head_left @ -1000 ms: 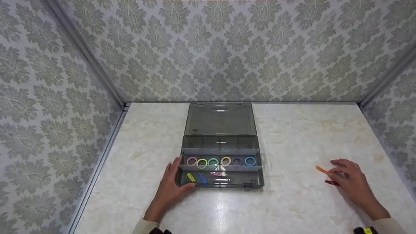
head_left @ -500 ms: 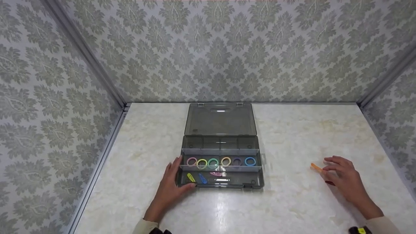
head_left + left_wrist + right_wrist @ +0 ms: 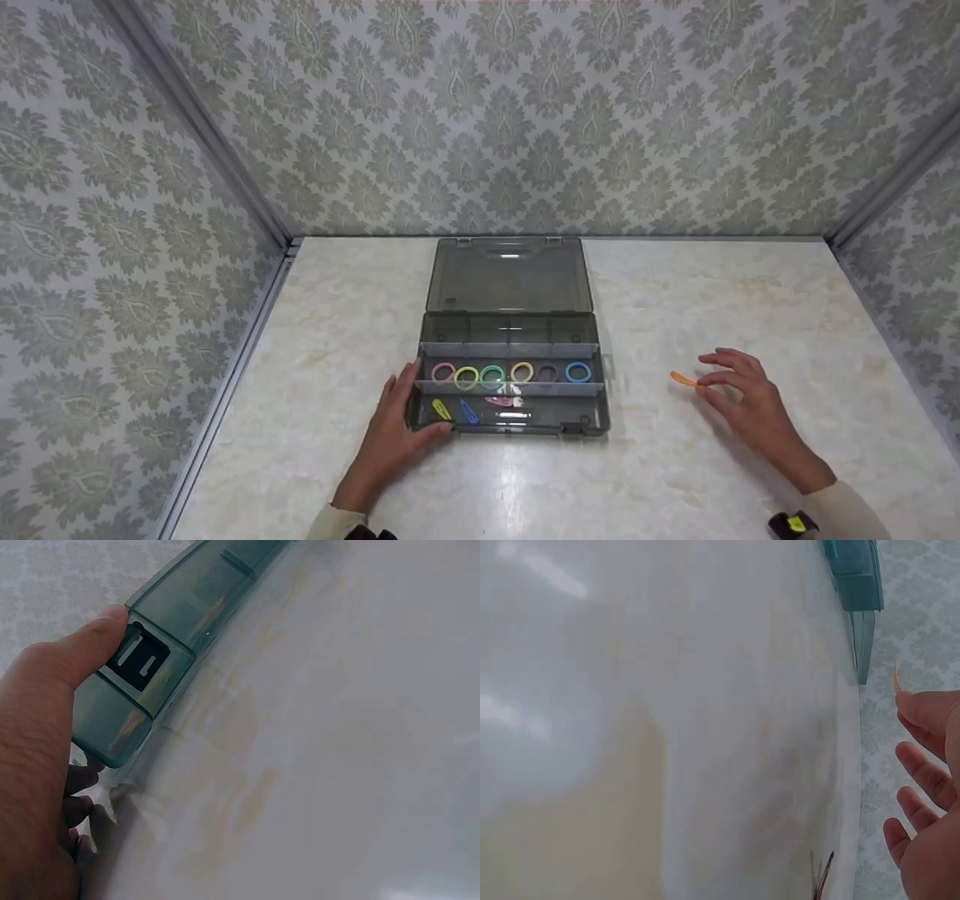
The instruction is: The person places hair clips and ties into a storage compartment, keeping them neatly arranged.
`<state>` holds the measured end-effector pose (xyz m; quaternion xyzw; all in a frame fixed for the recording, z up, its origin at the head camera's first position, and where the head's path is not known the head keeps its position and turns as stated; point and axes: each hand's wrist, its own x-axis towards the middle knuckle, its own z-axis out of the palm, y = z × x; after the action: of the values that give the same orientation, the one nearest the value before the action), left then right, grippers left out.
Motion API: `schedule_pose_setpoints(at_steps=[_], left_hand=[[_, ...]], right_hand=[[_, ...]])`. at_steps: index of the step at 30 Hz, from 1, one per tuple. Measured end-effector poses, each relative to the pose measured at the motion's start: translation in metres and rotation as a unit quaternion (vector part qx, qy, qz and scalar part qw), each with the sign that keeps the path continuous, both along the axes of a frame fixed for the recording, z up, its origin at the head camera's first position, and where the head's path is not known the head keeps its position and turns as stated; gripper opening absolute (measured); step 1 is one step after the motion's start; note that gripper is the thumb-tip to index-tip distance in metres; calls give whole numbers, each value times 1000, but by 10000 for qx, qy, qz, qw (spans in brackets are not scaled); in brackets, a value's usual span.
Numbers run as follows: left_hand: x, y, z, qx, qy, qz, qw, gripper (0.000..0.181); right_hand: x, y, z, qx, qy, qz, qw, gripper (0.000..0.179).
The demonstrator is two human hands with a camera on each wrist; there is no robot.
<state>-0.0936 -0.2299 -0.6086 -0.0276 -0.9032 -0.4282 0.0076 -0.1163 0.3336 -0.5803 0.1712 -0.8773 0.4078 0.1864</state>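
Observation:
My left hand holds the front left corner of a smoky-grey compartment box, thumb on the front wall and fingers along the side. Its lid lies back, raised. Between the thumb and index finger of my right hand is an orange hair clip, pinched at one end, in the air right of the box. A yellow hair clip, a blue hair clip and a pink hair clip lie in the front compartment. Several hair ties line the middle one.
A dark red hair clip is on the table, visible in the right wrist view; my right hand hides it in the head view. The pale marbled table meets patterned walls at the back and sides.
My right hand has moved left toward the box, carrying the orange hair clip away from the dark red one. The left hand and the box have stayed put.

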Motion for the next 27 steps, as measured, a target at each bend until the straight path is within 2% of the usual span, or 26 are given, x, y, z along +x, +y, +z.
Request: schedule_pose_setpoints(at_steps=[11, 19, 27], left_hand=[[-2, 0, 0, 28, 9, -37, 10000, 123], [1, 2, 1, 3, -65, 64, 10000, 121], [1, 1, 0, -20, -121, 117, 9999, 121]], right_hand=[[-3, -38, 2, -15, 157, 529, 9985, 31], [-5, -58, 5, 112, -189, 690, 9974, 28], [-3, -80, 10, 104, -139, 843, 9963, 31]])
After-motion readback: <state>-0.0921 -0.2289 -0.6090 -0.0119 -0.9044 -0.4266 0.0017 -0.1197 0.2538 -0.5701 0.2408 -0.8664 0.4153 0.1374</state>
